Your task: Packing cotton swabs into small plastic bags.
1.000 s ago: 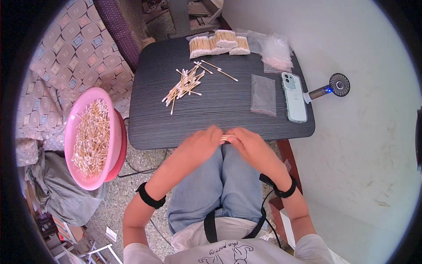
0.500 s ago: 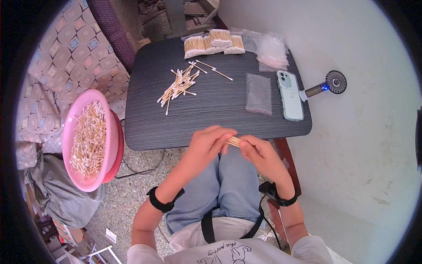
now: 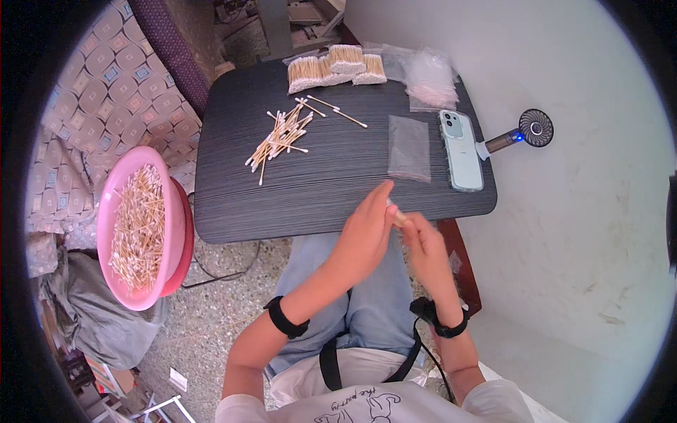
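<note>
Just off the table's near edge, my right hand [image 3: 426,247] is closed around a small bundle of cotton swabs [image 3: 398,214], whose pale sticks show between my two hands. My left hand [image 3: 365,229] has its fingers stretched out together, the palm side facing the bundle's end and seemingly touching it; its inner side is hidden. Ahead on the dark table lies a loose heap of cotton swabs [image 3: 281,135]. A flat clear plastic bag [image 3: 410,149] rests nearer to my hands.
Packed swab bundles [image 3: 337,69] are stacked at the table's far edge, beside more clear bags [image 3: 430,77]. On the right sit a phone [image 3: 462,151] and a small fan [image 3: 536,128]. A pink basin [image 3: 171,233] full of swabs stands left of the table [image 3: 233,218].
My left hand has moved right and up and has straightened its fingers against the bundle's end. The right hand has shifted slightly right, still holding the bundle. The view has shifted slightly.
</note>
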Action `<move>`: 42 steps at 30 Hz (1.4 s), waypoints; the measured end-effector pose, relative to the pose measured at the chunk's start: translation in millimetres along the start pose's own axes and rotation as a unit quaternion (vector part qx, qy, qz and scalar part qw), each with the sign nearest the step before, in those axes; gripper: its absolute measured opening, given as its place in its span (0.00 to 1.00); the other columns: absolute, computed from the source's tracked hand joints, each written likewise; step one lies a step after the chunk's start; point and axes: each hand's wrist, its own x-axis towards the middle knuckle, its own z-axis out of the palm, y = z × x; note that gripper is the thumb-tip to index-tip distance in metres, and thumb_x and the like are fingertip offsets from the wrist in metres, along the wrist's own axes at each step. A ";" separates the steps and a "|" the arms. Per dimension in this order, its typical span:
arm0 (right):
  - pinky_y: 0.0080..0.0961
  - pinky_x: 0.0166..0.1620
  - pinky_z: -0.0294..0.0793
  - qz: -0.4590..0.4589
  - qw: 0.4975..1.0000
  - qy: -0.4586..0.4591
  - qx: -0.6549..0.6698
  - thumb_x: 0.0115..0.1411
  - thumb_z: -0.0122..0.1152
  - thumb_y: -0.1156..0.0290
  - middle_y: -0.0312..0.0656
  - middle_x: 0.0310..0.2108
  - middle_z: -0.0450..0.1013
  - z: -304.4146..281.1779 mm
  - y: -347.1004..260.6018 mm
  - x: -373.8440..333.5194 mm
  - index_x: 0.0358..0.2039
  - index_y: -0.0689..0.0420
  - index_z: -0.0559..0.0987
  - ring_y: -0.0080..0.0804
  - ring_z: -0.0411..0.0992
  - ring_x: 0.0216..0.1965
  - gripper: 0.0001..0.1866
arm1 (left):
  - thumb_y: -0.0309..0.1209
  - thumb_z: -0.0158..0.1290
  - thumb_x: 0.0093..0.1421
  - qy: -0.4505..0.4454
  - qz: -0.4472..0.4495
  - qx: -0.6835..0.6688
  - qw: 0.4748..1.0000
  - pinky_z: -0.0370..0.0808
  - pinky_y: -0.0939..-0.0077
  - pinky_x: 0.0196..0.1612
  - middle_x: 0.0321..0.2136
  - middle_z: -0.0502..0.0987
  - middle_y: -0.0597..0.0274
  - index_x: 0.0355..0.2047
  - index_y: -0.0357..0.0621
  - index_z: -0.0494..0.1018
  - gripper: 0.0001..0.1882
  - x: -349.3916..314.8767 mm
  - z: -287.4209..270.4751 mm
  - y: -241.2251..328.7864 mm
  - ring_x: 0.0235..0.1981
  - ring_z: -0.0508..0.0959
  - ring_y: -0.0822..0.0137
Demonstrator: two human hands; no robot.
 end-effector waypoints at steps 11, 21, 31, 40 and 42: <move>0.31 0.33 0.68 0.004 0.987 0.133 -0.088 0.68 0.42 0.68 0.52 0.28 0.71 -15.0 12.6 11.8 0.37 0.66 0.73 0.41 0.69 0.27 0.14 | 0.26 0.54 0.53 0.078 0.090 0.299 0.947 0.70 0.62 0.46 0.44 0.71 0.55 0.45 0.38 0.71 0.17 48.8 25.1 -21.7 0.47 0.71 0.54; 0.26 0.32 0.65 -0.049 0.971 0.200 -0.123 0.69 0.40 0.70 0.46 0.27 0.69 -5.0 9.7 22.6 0.37 0.65 0.72 0.31 0.64 0.25 0.14 | 0.24 0.55 0.55 0.105 0.038 0.126 0.986 0.74 0.69 0.30 0.28 0.72 0.59 0.31 0.38 0.74 0.04 45.7 21.7 -21.3 0.27 0.76 0.60; 0.37 0.37 0.68 -0.033 0.979 0.169 -0.111 0.68 0.42 0.69 0.53 0.34 0.71 2.4 5.0 20.4 0.40 0.65 0.71 0.48 0.71 0.33 0.12 | 0.20 0.55 0.55 0.142 0.046 -0.014 0.989 0.74 0.75 0.28 0.30 0.73 0.57 0.33 0.36 0.72 0.06 30.4 15.5 -1.7 0.26 0.78 0.65; 0.14 0.31 0.65 0.078 0.946 0.052 0.309 0.69 0.44 0.66 0.32 0.28 0.69 -0.2 11.1 27.4 0.47 0.64 0.72 0.13 0.64 0.29 0.15 | 0.21 0.57 0.52 0.086 0.126 0.033 0.988 0.75 0.74 0.31 0.34 0.72 0.58 0.33 0.39 0.72 0.08 16.8 13.6 0.1 0.29 0.78 0.64; 0.12 0.31 0.64 0.089 0.941 0.025 0.326 0.69 0.45 0.66 0.30 0.29 0.68 -4.1 12.8 27.2 0.48 0.64 0.72 0.13 0.63 0.29 0.15 | 0.23 0.59 0.54 0.095 0.162 -0.011 0.982 0.75 0.76 0.32 0.35 0.72 0.57 0.38 0.39 0.70 0.12 14.5 11.9 -3.8 0.30 0.78 0.66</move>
